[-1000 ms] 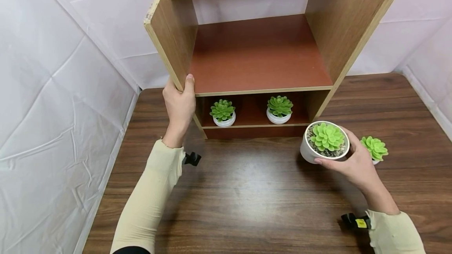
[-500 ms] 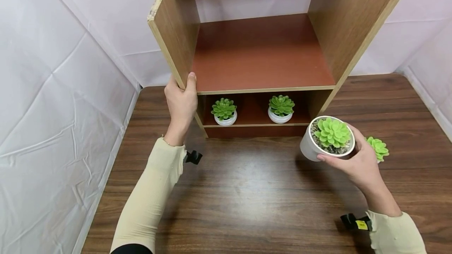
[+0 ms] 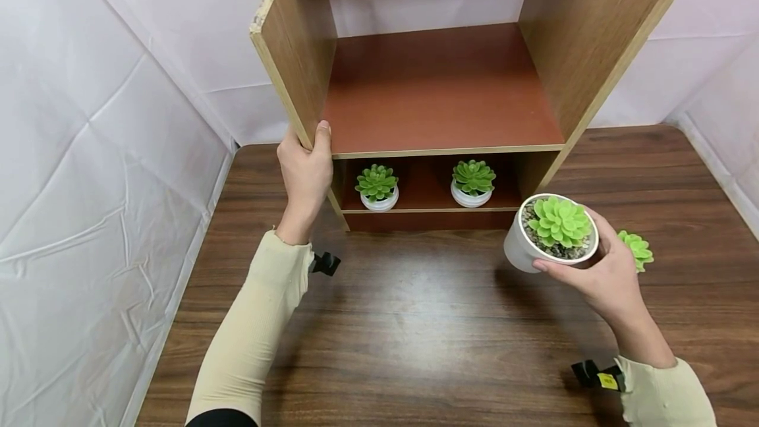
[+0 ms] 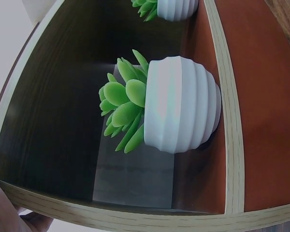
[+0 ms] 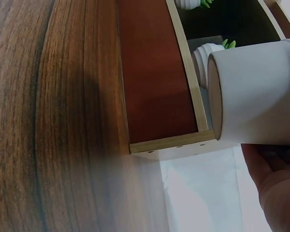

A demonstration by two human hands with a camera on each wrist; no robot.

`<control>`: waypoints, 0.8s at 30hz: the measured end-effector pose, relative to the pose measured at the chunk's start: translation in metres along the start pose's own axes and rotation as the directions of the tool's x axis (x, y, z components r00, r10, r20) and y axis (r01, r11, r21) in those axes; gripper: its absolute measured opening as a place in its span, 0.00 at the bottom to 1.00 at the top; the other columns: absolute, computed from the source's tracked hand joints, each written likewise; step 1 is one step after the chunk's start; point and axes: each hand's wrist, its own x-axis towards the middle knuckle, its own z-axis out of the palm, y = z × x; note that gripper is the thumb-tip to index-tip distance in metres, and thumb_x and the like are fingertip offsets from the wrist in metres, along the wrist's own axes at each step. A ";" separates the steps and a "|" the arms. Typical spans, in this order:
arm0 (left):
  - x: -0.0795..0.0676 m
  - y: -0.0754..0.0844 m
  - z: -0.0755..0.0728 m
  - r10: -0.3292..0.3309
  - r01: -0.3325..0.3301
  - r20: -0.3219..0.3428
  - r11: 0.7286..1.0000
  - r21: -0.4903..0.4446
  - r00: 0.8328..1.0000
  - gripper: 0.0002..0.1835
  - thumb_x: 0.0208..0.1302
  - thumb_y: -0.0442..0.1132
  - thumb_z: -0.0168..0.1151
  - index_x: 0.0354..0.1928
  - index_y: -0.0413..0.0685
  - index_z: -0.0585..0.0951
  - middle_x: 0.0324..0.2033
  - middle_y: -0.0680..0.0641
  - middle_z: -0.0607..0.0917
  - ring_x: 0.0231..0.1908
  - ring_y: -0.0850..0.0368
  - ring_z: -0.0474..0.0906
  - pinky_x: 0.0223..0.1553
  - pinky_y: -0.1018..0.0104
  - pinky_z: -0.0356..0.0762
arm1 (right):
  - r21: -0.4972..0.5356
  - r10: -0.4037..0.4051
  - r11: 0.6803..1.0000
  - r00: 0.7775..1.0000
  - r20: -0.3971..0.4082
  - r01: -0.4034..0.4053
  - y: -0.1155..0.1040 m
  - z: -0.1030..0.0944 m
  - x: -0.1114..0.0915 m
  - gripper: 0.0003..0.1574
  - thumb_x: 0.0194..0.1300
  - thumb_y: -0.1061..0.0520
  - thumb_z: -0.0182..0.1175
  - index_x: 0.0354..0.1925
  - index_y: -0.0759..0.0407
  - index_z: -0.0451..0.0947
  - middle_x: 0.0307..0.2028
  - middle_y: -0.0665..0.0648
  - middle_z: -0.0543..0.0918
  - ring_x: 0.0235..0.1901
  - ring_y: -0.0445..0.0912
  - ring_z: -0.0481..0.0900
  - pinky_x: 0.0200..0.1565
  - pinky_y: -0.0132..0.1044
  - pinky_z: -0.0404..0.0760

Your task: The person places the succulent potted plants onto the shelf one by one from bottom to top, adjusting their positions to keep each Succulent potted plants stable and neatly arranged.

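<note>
My left hand [image 3: 306, 173] grips the left side panel of the wooden shelf unit [image 3: 439, 149], thumb on the inner face. With my right hand [image 3: 607, 275] I hold a potted succulent [image 3: 557, 232] by its smooth white pot, tilted and raised above the table near the unit's lower right corner. The right wrist view shows that pot [image 5: 261, 92] from the side, its base facing the unit. On the bottom shelf stand a left succulent [image 3: 377, 186] and a right succulent [image 3: 472, 183], both in ribbed white pots. The left one's pot [image 4: 181, 104] fills the left wrist view.
Another succulent [image 3: 636, 250] stands on the dark wood table [image 3: 415, 335], partly hidden behind my right hand. Above the bottom compartment lies a reddish-brown middle shelf [image 3: 439, 91]. White sheeting [image 3: 89, 183] covers the walls on the left, back and right.
The potted succulent in my right hand has risen slightly and tilted more, covering more of the succulent behind. My left hand keeps its grip on the panel. The view has shifted a little.
</note>
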 end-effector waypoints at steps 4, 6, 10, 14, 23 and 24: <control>0.000 0.000 0.000 0.010 -0.010 -0.007 1.000 0.002 1.000 0.11 0.67 0.40 0.59 0.26 0.46 0.73 0.16 0.49 0.68 0.18 0.55 0.63 0.24 0.64 0.60 | 0.016 -0.008 1.000 1.000 0.002 0.008 -0.004 0.000 -0.001 0.60 0.30 0.82 0.75 0.65 0.62 0.70 0.54 0.49 0.78 0.53 0.41 0.74 0.50 0.25 0.70; 0.000 0.000 0.000 0.014 -0.014 -0.011 1.000 0.003 1.000 0.11 0.66 0.39 0.59 0.26 0.45 0.73 0.16 0.49 0.68 0.18 0.55 0.63 0.24 0.64 0.60 | 0.028 -0.015 0.999 1.000 0.006 0.015 -0.006 0.001 -0.001 0.60 0.30 0.83 0.75 0.65 0.62 0.70 0.55 0.50 0.78 0.53 0.42 0.74 0.50 0.25 0.70; -0.001 0.000 0.000 0.019 -0.019 -0.017 1.000 0.001 1.000 0.11 0.66 0.39 0.59 0.27 0.44 0.73 0.16 0.50 0.68 0.18 0.56 0.63 0.23 0.64 0.60 | 0.069 -0.036 0.997 0.999 0.017 0.035 -0.007 0.001 0.000 0.59 0.30 0.83 0.74 0.65 0.65 0.70 0.55 0.53 0.78 0.54 0.43 0.74 0.51 0.26 0.70; -0.001 0.000 0.000 0.018 -0.018 -0.015 1.000 0.001 1.000 0.11 0.67 0.39 0.59 0.27 0.44 0.73 0.15 0.50 0.68 0.17 0.55 0.62 0.23 0.64 0.60 | 0.119 -0.058 0.991 0.998 0.020 0.055 -0.009 0.002 0.001 0.58 0.30 0.85 0.72 0.64 0.67 0.70 0.55 0.54 0.78 0.54 0.44 0.74 0.52 0.27 0.70; -0.001 0.001 0.000 0.012 -0.012 -0.003 1.000 -0.001 1.000 0.11 0.67 0.40 0.59 0.28 0.44 0.74 0.16 0.48 0.69 0.19 0.55 0.63 0.24 0.64 0.61 | 0.213 -0.080 0.974 0.996 0.025 0.073 -0.014 0.008 -0.001 0.59 0.27 0.86 0.72 0.64 0.68 0.70 0.54 0.56 0.79 0.54 0.45 0.75 0.52 0.27 0.70; -0.001 0.001 0.000 0.012 -0.012 0.000 1.000 -0.003 1.000 0.10 0.67 0.40 0.58 0.28 0.44 0.74 0.16 0.48 0.69 0.19 0.55 0.63 0.24 0.64 0.61 | 0.200 -0.081 0.977 0.996 0.025 0.074 -0.014 0.009 -0.002 0.60 0.27 0.86 0.72 0.64 0.68 0.70 0.55 0.55 0.79 0.54 0.44 0.75 0.52 0.27 0.70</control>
